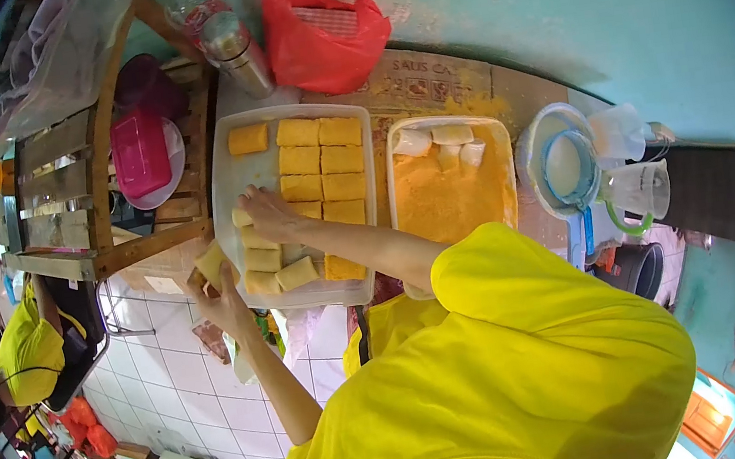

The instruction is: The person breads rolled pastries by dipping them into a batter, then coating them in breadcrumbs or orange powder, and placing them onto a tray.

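Observation:
My left hand (222, 297), beside the tray's left edge, pinches a pale yellow roll (208, 261) that looks like a filled, folded wrapper. Over the left part of a large translucent tray (366, 151), my right hand (267, 217) has its fingers closed about another pale roll (242, 217), partly hidden by them. Several more uncoated pale rolls (262, 260) lie below that hand. Orange crumb-coated rolls (298, 161) fill two columns on the tray's right side, and one lies alone at its upper left. My right forearm covers some of them.
A tub (401, 216) of orange crumbs (451, 195) with several whitish rolls stands right of the tray. Beyond are a round basin (524, 148) and clear jug (645, 188). A red bag (323, 36) and steel flask (238, 56) stand behind; a wooden rack (95, 172) stands left. A person (26, 353) sits farther left.

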A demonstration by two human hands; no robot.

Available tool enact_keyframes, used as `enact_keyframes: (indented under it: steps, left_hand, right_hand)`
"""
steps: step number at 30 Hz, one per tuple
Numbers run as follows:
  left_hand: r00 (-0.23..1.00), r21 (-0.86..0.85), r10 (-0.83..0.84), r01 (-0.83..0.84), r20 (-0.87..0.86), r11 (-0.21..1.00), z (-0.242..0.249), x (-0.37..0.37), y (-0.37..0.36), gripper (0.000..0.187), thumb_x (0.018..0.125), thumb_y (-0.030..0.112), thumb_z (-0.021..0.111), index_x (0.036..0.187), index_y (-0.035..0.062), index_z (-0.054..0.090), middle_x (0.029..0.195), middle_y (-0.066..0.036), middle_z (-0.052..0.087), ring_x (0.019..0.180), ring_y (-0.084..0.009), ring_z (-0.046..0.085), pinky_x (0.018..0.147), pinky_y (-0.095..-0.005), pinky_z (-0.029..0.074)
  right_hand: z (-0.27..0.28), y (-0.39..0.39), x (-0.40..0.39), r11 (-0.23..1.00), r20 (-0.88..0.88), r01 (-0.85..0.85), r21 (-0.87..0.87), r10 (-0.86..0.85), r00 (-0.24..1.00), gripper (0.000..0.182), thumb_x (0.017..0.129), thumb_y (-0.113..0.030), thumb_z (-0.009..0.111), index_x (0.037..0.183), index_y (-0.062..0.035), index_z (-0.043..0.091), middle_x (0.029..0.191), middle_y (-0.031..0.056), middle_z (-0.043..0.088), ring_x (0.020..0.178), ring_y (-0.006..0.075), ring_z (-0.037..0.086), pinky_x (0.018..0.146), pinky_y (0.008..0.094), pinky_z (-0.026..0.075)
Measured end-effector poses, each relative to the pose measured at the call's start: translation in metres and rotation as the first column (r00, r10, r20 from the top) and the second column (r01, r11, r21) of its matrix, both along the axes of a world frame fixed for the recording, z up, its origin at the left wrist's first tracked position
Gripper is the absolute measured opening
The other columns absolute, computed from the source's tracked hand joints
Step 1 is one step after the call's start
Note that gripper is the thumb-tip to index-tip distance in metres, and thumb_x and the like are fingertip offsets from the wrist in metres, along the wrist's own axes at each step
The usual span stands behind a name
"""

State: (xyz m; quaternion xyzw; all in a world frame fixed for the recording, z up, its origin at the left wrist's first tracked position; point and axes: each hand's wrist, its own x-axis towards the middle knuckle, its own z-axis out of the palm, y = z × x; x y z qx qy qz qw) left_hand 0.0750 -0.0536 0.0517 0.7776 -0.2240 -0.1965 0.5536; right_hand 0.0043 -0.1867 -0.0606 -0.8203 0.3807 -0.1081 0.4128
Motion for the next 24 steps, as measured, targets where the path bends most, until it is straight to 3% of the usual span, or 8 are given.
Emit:
enact_keyframes:
  steps: [5, 10, 12, 14, 15, 17, 20, 24]
  left_hand:
    - [0.987, -0.089, -0.079, 0.066, -0.142, 0.994, 0.03, -0.056, -0.021, 0.031, 0.079, 0.002, 0.067, 0.107, 0.0005, 0.054, 0.101, -0.009, 0.059, 0.091, -0.0142, 0.057, 0.081, -0.0259, 0.047]
    - [0.819, -0.184, -0.519, 0.486, -0.245, 0.854, 0.044, -0.147, -0.069, 0.032, 0.077, 0.005, 0.07, 0.106, 0.0014, 0.056, 0.093, -0.007, 0.063, 0.083, -0.0131, 0.06, 0.076, -0.0264, 0.049]
    - [0.71, -0.116, -0.699, 0.69, -0.081, 0.714, 0.037, -0.188, -0.086, 0.033, 0.076, 0.008, 0.071, 0.104, 0.001, 0.057, 0.091, -0.009, 0.065, 0.083, -0.014, 0.061, 0.073, -0.0277, 0.049]
    - [0.606, -0.077, -0.789, 0.786, -0.098, 0.613, 0.059, -0.24, -0.1, 0.034, 0.073, 0.011, 0.073, 0.103, 0.0015, 0.058, 0.091, -0.01, 0.065, 0.081, -0.0163, 0.062, 0.072, -0.0292, 0.049]
    - [0.562, -0.095, -0.822, 0.817, -0.09, 0.569, 0.056, -0.264, -0.106, 0.035, 0.072, 0.01, 0.073, 0.102, 0.0021, 0.058, 0.09, -0.011, 0.064, 0.079, -0.0188, 0.062, 0.071, -0.03, 0.049]
    - [0.478, -0.083, -0.878, 0.876, 0.006, 0.476, 0.04, -0.312, -0.118, 0.035, 0.069, 0.01, 0.072, 0.101, 0.0032, 0.058, 0.088, -0.013, 0.064, 0.077, -0.0238, 0.062, 0.071, -0.0319, 0.049]
    - [0.351, -0.007, -0.919, 0.935, 0.178, 0.355, 0.017, -0.379, -0.139, 0.037, 0.068, 0.01, 0.072, 0.102, 0.0045, 0.058, 0.087, -0.015, 0.063, 0.077, -0.0288, 0.062, 0.07, -0.0345, 0.049]
    - [0.277, -0.001, -0.946, 0.96, 0.168, 0.281, -0.002, -0.451, -0.154, 0.043, 0.068, 0.011, 0.073, 0.107, 0.0067, 0.055, 0.083, -0.015, 0.063, 0.076, -0.0298, 0.062, 0.069, -0.0355, 0.049]
  right_hand:
    - [0.06, -0.021, -0.068, 0.958, 0.387, 0.193, 0.213, -0.264, 0.883, 0.037, 0.07, -0.003, 0.065, 0.104, -0.0013, 0.049, 0.099, 0.0141, 0.052, 0.092, 0.0279, 0.055, 0.082, 0.0359, 0.045]
    - [0.081, -0.027, -0.215, 0.84, 0.507, 0.347, 0.417, -0.532, 0.678, 0.042, 0.072, -0.005, 0.069, 0.109, -0.0014, 0.049, 0.097, 0.0068, 0.052, 0.091, 0.0142, 0.053, 0.079, 0.0291, 0.046]
    - [0.126, -0.022, -0.29, 0.722, 0.332, 0.64, 0.261, -0.69, 0.643, 0.044, 0.072, -0.005, 0.07, 0.111, -0.0015, 0.049, 0.097, 0.0075, 0.054, 0.091, 0.0172, 0.056, 0.081, 0.0303, 0.046]
    - [0.135, -0.016, -0.371, 0.566, 0.186, 0.736, -0.371, -0.731, 0.656, 0.041, 0.071, -0.003, 0.068, 0.108, -0.0003, 0.052, 0.099, 0.0148, 0.055, 0.093, 0.0307, 0.057, 0.08, 0.0388, 0.047]
    - [0.14, -0.016, -0.41, 0.497, 0.163, 0.726, -0.475, -0.761, 0.628, 0.036, 0.07, -0.001, 0.066, 0.104, -0.0015, 0.054, 0.098, 0.0174, 0.055, 0.095, 0.035, 0.055, 0.081, 0.0415, 0.046]
    - [0.139, -0.012, -0.475, 0.455, -0.067, 0.713, -0.533, -0.863, 0.5, 0.032, 0.071, -0.001, 0.064, 0.102, -0.0043, 0.057, 0.097, 0.0172, 0.054, 0.097, 0.0364, 0.054, 0.082, 0.0416, 0.046]
    - [0.109, -0.015, -0.551, 0.619, -0.343, 0.623, -0.479, -0.785, 0.516, 0.039, 0.07, 0.001, 0.062, 0.108, -0.0083, 0.057, 0.103, 0.0168, 0.055, 0.099, 0.0341, 0.054, 0.081, 0.0427, 0.045]
    - [0.095, -0.016, -0.59, 0.659, -0.309, 0.516, -0.547, -0.732, 0.607, 0.044, 0.072, 0.0, 0.06, 0.114, -0.0104, 0.057, 0.112, 0.0148, 0.056, 0.106, 0.0321, 0.053, 0.09, 0.0389, 0.042]
